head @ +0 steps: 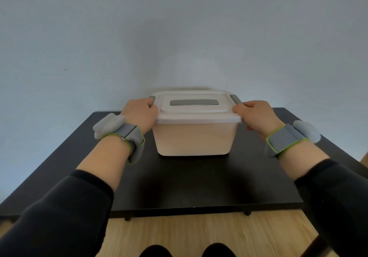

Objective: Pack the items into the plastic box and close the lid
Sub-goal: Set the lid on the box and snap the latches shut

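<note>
A white translucent plastic box [194,139] stands at the middle back of a black table [197,183]. Its white lid [196,109] lies flat on top, with a grey handle [194,102] set into it. Grey latches sit at both ends of the lid. My left hand [140,114] grips the left end, fingers curled over the left latch [152,99]. My right hand [256,114] grips the right end just below the right latch [236,99]. The box's contents are hidden by its cloudy walls.
A pale wall rises directly behind the box. Both my wrists carry grey bands with green edging [127,137] [282,139]. Wooden floor [191,234] shows below the table's front edge, with my dark shoes at the bottom.
</note>
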